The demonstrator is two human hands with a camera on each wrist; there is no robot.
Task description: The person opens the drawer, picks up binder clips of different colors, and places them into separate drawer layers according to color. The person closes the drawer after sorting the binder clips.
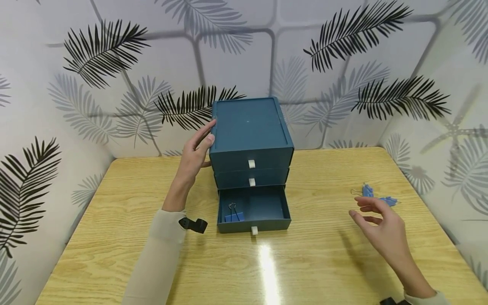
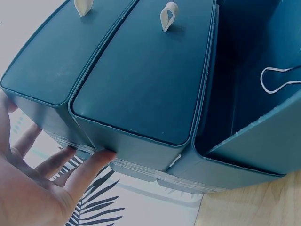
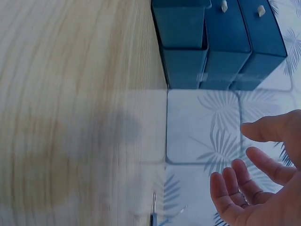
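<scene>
Fingers (image 1: 202, 137) of the left hand (image 1: 194, 154) lie nearly straight against the left side of the blue drawer unit (image 1: 249, 140), pressing it rather than curling round anything; the right hand (image 1: 381, 231) hovers above the tabletop (image 1: 114, 237) with relaxed, slightly bent fingers that hold nothing. From the head view, the bottom drawer (image 1: 253, 209) stands pulled out, with one blue binder clip (image 1: 233, 215) in its front left corner, while the two drawers above are closed. More loose binder clips (image 1: 375, 195) lie on the tabletop just beyond the right hand. My reading is that the work is between clips: one is stowed, and the next move calls for the right hand to reach forward, pinch a loose clip and carry it left to the open drawer while the left hand steadies the unit. The left forearm runs up from the near edge; the right wrist is turned palm inward.

From the left wrist view, the straight fingertips (image 2: 101, 157) touch the unit's side wall, and the clip's wire handle (image 2: 277, 77) shows inside the open drawer.

From the right wrist view, the right hand (image 3: 263, 188) is spread and empty, the unit (image 3: 221, 42) well apart from it, and a clip's tip (image 3: 153, 212) barely shows at the bottom edge.
</scene>
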